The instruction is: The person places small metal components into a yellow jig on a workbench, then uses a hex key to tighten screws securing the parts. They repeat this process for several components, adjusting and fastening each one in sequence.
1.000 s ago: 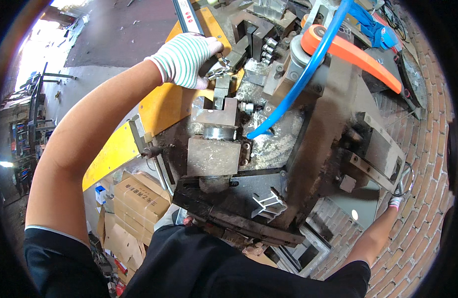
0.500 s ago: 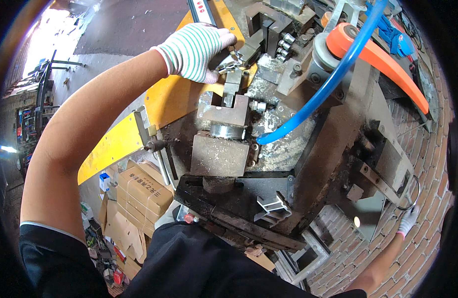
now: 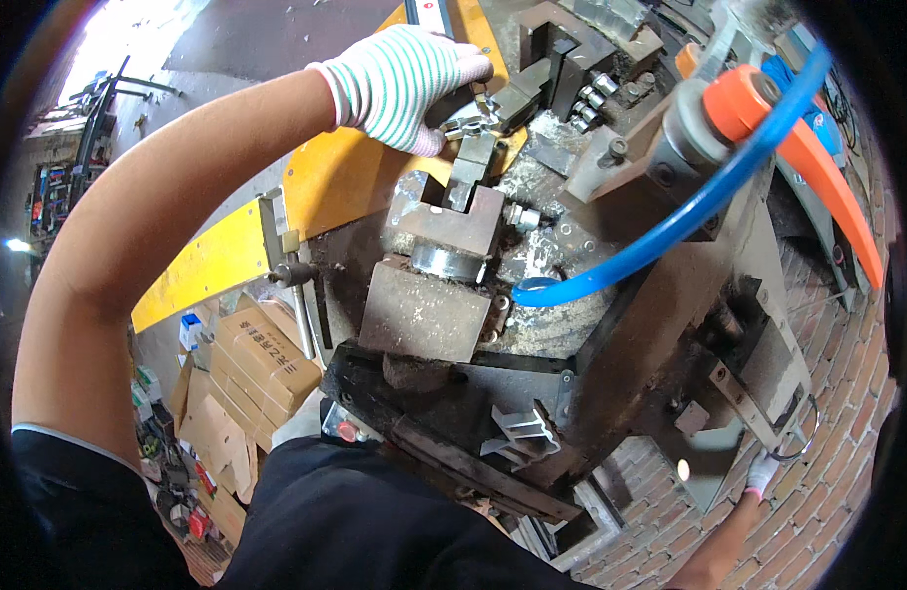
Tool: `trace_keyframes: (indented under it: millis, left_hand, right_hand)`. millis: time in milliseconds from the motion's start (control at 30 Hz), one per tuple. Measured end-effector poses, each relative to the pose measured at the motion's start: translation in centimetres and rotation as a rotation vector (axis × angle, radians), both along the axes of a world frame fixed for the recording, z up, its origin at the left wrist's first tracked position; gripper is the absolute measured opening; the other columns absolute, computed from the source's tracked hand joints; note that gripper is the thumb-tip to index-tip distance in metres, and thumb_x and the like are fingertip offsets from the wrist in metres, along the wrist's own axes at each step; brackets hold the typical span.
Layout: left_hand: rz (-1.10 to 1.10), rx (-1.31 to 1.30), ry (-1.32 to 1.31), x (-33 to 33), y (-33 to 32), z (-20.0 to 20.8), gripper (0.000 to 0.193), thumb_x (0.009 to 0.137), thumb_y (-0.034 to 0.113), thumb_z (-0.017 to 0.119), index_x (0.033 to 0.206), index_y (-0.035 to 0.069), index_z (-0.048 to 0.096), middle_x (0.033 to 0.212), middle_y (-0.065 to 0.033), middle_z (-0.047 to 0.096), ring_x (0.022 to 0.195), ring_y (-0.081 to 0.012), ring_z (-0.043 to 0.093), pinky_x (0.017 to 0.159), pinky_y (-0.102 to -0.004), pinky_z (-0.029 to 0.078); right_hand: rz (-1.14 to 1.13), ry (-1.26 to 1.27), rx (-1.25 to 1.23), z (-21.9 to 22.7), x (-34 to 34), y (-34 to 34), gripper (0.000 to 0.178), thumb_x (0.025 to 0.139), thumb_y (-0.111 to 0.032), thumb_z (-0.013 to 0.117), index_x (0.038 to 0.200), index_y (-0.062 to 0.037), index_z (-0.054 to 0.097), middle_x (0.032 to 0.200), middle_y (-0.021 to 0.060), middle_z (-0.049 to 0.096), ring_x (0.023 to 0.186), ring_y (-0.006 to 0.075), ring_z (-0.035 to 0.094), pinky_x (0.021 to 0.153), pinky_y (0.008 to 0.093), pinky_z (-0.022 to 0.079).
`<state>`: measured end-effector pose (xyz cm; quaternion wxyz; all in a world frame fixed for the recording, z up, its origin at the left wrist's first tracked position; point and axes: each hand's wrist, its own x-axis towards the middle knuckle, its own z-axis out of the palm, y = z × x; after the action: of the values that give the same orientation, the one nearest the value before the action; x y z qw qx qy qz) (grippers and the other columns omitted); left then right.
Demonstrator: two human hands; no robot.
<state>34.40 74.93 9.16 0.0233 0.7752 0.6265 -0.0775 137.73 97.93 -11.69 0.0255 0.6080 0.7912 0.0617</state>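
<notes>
My left hand (image 3: 404, 90), in a white glove with green stripes, is closed around a metal profile (image 3: 470, 126) at the top middle. The profile's shiny, shaped end shows beside the thumb, next to the steel blocks. A notched steel block (image 3: 452, 218) stands just nearer, above a round steel collar (image 3: 449, 263) and a square plate (image 3: 419, 310). Low at the right, my gloved right hand (image 3: 763, 472) is beside a thin metal ring (image 3: 800, 433) at the machine frame's end. Its fingers are too small and partly hidden to read.
A blue hose (image 3: 690, 231) arches over the machine beside an orange lever (image 3: 832, 187). Yellow plates (image 3: 208, 261) jut out left. A cut profile piece (image 3: 522, 433) lies on the near ledge. Cardboard boxes (image 3: 262, 359) stand lower left; a brick floor (image 3: 817, 511) spreads right.
The whole view has shifted and turned slightly. My left hand keeps its place on the profile. My right hand has moved left relative to the ring.
</notes>
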Motion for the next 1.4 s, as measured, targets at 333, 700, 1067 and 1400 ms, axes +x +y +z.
trace_keyframes:
  millis: [333, 700, 1067, 1400]
  left_hand:
    - [-0.020, -0.046, -0.111, 0.9, 0.1, 2.0, 0.056, 0.058, 0.035, 0.084, 0.099, 0.006, 0.059, 0.091, -0.0181, 0.064, 0.086, -0.0412, 0.064, 0.077, -0.0486, 0.052]
    - [-0.106, 0.078, -0.149, 0.2, -0.7, 1.5, 0.055, 0.060, 0.039, 0.084, 0.099, 0.007, 0.060, 0.087, -0.0192, 0.066, 0.083, -0.0428, 0.065, 0.076, -0.0503, 0.052]
    - [-0.080, 0.023, -0.150, 0.0, -0.4, 1.2, 0.058, 0.059, 0.037, 0.085, 0.101, 0.008, 0.060, 0.091, -0.0190, 0.066, 0.087, -0.0430, 0.065, 0.077, -0.0492, 0.052]
    - [-0.046, -0.007, -0.073, 0.6, -0.2, 1.4, 0.053, 0.059, 0.037, 0.083, 0.096, 0.008, 0.058, 0.087, -0.0169, 0.064, 0.083, -0.0420, 0.064, 0.075, -0.0491, 0.052]
  right_hand:
    - [-0.453, 1.518, -0.203, 5.7, -5.5, 10.8, 0.045, 0.104, -0.029, 0.050, 0.144, -0.0088, 0.053, 0.138, 0.0072, 0.056, 0.129, 0.0229, 0.051, 0.115, 0.0345, 0.035]
    - [-0.060, 0.233, -0.231, -2.2, -0.1, 6.6, 0.051, 0.103, -0.023, 0.045, 0.150, -0.0023, 0.047, 0.154, 0.0196, 0.048, 0.143, 0.0321, 0.044, 0.121, 0.0411, 0.033]
    - [0.018, 0.851, -0.054, 10.1, -6.1, 6.6, 0.052, 0.104, -0.013, 0.042, 0.155, -0.0006, 0.039, 0.157, 0.0123, 0.042, 0.146, 0.0250, 0.038, 0.124, 0.0392, 0.024]
    - [-0.136, 0.098, -0.123, -3.3, 2.0, 2.5, 0.056, 0.104, -0.022, 0.052, 0.153, 0.0025, 0.040, 0.158, 0.0210, 0.042, 0.144, 0.0336, 0.042, 0.121, 0.0407, 0.030]
